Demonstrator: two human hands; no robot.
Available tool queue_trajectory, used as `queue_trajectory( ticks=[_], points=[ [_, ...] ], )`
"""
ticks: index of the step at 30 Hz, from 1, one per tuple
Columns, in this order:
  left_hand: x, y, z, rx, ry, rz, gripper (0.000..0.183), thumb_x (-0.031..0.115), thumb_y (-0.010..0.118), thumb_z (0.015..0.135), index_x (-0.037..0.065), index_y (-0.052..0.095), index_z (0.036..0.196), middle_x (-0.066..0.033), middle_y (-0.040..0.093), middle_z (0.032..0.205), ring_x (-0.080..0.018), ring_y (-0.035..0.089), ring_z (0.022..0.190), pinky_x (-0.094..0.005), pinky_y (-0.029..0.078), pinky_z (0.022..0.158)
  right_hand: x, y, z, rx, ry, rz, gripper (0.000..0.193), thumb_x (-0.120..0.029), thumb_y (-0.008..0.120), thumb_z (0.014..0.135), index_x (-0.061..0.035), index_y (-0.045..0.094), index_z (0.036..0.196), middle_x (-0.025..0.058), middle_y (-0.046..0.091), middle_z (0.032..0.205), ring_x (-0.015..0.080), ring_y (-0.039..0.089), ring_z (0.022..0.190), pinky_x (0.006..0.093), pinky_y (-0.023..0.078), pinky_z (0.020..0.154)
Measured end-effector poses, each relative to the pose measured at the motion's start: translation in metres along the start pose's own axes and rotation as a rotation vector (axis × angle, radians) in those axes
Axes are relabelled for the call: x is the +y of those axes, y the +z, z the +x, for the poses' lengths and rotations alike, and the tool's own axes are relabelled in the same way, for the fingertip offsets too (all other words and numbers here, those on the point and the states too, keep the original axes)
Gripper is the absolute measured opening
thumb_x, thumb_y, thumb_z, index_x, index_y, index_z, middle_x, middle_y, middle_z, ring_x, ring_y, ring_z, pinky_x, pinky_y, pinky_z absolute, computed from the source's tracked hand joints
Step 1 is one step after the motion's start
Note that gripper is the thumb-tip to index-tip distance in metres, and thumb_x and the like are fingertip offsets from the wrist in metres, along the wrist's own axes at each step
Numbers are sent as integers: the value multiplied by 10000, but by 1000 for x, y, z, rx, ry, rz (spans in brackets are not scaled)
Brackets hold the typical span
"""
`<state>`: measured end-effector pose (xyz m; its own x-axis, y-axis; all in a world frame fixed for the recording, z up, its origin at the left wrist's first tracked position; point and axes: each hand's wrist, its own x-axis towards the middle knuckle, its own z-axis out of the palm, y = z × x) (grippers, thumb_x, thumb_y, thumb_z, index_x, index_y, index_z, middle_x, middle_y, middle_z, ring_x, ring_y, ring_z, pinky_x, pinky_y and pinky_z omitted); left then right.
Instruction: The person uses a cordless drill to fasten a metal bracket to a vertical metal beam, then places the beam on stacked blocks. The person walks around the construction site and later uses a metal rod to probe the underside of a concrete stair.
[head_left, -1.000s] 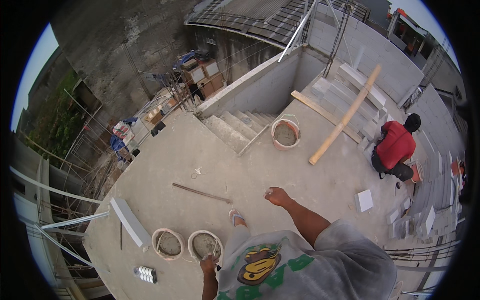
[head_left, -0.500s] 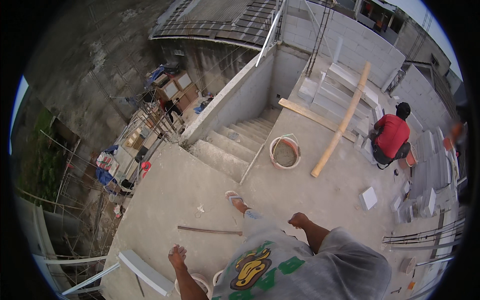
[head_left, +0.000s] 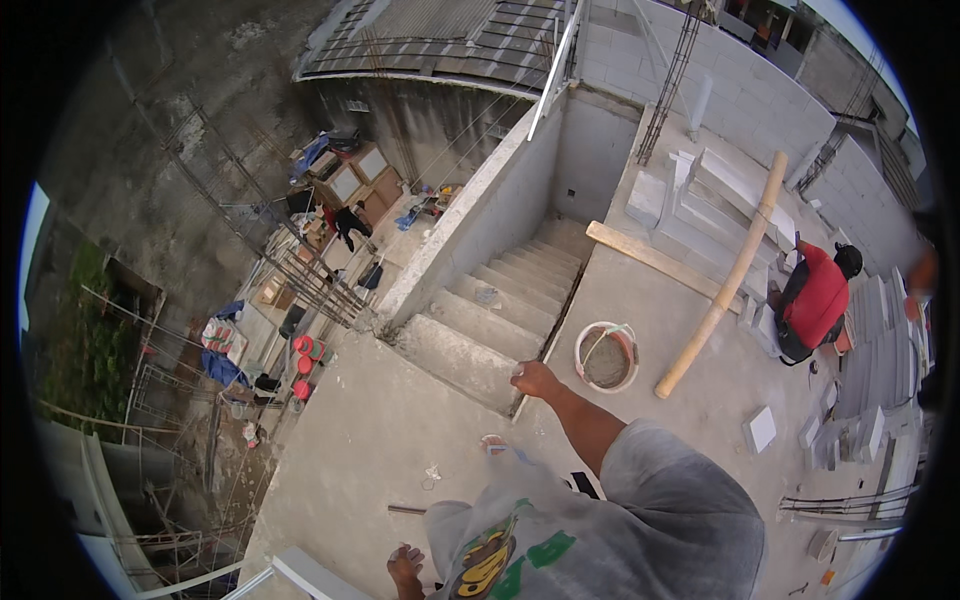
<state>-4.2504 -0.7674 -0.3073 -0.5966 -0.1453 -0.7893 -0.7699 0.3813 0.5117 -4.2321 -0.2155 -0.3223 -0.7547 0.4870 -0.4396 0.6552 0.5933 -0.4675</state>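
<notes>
My right hand (head_left: 537, 380) is stretched forward in the air, its fingers curled into a loose fist with nothing seen in it. It appears just in front of the lowest part of the picture's concrete stairs (head_left: 457, 356) and left of a bucket (head_left: 634, 376) of grey mortar. Down by my left side hangs my left hand (head_left: 405, 562), empty, its fingers slightly bent and apart. A thin rod (head_left: 405, 511) lies on the floor near it, partly hidden by my body. One sandalled foot (head_left: 493, 443) shows ahead of my shirt.
A bamboo pole (head_left: 722, 275) rests across a wooden plank (head_left: 660, 262) beside stacked pale blocks (head_left: 720, 215). At right, a person in red (head_left: 817, 300) crouches by more blocks. The slab's left edge (head_left: 290, 440) drops to a lower yard; a low wall (head_left: 470, 215) borders the stairwell.
My right hand has swung forward and up, and my left has dropped back toward my body. The view has shifted, with the stairs and bucket now further right and lower.
</notes>
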Motion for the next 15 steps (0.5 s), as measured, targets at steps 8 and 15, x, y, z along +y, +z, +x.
queue_trajectory(
  ticks=[8,15],
  points=[
    [145,31,62,-113,150,98,477,438,506,924,-4,562,1094,-140,664,931,-225,649,748,-329,451,626,28,5,10,21,230,188,431,-355,539,784,2,667,988,249,612,1096,373,574,1058,403,453,922],
    [186,47,139,-268,56,235,481,436,518,920,-17,566,1075,-145,664,913,-226,656,736,-323,452,605,80,109,-79,-414,550,-2,413,-385,461,819,-60,658,659,92,666,655,222,650,602,356,529,643]
  ],
)
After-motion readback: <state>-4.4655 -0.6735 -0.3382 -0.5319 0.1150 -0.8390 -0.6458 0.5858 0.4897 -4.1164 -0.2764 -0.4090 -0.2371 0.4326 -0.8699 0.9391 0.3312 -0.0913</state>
